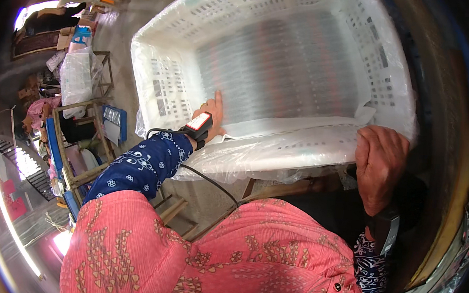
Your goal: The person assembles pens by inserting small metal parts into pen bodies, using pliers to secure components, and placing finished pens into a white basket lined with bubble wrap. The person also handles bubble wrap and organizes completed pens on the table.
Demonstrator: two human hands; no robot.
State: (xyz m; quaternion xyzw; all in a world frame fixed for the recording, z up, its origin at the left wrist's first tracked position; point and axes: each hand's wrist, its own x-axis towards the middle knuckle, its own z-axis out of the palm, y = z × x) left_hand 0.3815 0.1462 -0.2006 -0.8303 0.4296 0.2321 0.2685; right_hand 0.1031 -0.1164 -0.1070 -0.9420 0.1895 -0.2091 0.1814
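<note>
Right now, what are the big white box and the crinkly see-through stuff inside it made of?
The crate looks like hard white moulded plastic: its walls have rows of neat slots. The liner seems to be thin clear plastic film; it wrinkles, shines and drapes over the rim, where the left hand and right hand press it.
</note>
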